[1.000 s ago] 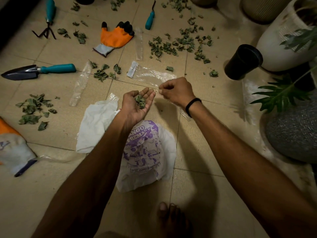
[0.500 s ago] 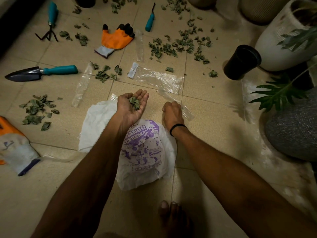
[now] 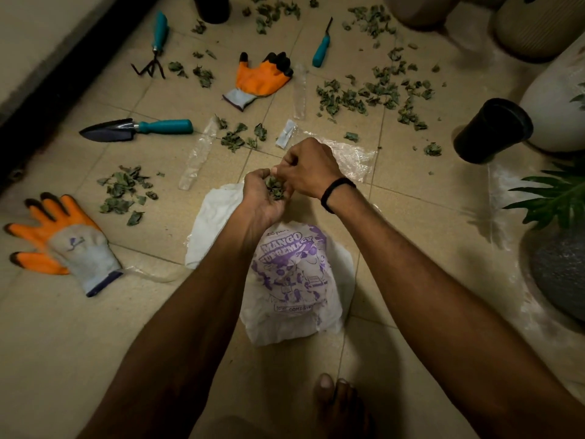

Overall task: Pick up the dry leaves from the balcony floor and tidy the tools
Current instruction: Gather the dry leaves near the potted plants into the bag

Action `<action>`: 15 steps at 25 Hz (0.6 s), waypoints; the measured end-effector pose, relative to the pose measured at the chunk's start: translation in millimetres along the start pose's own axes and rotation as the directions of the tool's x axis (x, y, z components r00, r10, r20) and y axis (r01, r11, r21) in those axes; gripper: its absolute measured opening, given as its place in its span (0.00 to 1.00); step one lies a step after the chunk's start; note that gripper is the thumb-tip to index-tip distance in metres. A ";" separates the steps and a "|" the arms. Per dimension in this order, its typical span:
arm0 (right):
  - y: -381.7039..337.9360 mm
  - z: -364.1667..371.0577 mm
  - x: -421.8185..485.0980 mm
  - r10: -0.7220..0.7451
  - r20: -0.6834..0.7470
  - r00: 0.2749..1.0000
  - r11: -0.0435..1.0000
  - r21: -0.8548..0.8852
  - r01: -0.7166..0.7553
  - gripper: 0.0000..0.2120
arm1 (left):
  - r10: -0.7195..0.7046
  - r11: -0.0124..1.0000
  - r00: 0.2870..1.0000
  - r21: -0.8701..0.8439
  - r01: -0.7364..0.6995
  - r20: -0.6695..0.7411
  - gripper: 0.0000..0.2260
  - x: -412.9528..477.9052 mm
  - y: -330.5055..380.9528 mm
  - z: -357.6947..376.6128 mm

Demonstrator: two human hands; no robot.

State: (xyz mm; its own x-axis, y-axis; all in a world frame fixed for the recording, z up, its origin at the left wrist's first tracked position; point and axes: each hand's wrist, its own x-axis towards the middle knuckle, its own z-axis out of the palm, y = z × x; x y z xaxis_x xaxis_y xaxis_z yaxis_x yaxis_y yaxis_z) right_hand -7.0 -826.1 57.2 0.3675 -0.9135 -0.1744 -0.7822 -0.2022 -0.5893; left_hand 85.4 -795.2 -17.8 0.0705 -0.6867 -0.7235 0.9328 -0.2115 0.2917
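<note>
Cupping a clump of dry leaves (image 3: pixel 274 189), the left hand (image 3: pixel 261 205) hovers above the white bag (image 3: pixel 297 324) while the right hand (image 3: pixel 311 172) pinches into them. Scattered leaves (image 3: pixel 357 98), trowel (image 3: pixel 136 128) and rake (image 3: pixel 155 49) lie on the floor (image 3: pixel 79 343).

right hand (image 3: pixel 311 172) | up from floor | fingers (image 3: pixel 278 168) pinch dry leaves (image 3: pixel 274 189) in left hand (image 3: pixel 264 202)

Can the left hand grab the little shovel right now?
Probably not yet. The left hand is cupped round leaves, so it is full. Only a flat plastic strip lies between it and the shovel.
</note>
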 end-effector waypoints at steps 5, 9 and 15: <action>-23.8 -4.8 7.5 -0.078 0.035 0.996 0.991 0.109 0.074 0.08 | 0.042 0.993 0.997 -0.114 -0.035 0.057 0.15 -20.1 24.8 -0.8; -17.5 -9.1 31.4 0.044 -0.142 0.989 0.973 0.229 -0.010 0.07 | 0.123 0.960 0.990 -0.260 -0.101 0.072 0.19 -35.5 67.5 -19.1; -30.2 37.1 47.5 0.017 -0.035 0.999 0.989 0.149 -0.011 0.06 | 0.288 0.897 0.957 -0.349 -0.272 -0.004 0.19 -62.8 145.7 -64.6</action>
State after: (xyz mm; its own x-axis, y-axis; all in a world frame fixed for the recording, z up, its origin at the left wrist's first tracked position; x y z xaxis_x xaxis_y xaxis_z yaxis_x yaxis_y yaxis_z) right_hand 52.8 -850.3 37.4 0.3365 -0.9286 -0.1562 -0.7026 -0.1371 -0.6982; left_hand 239.7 -738.0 29.7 0.3380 -0.7158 -0.6111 0.9408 0.2399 0.2394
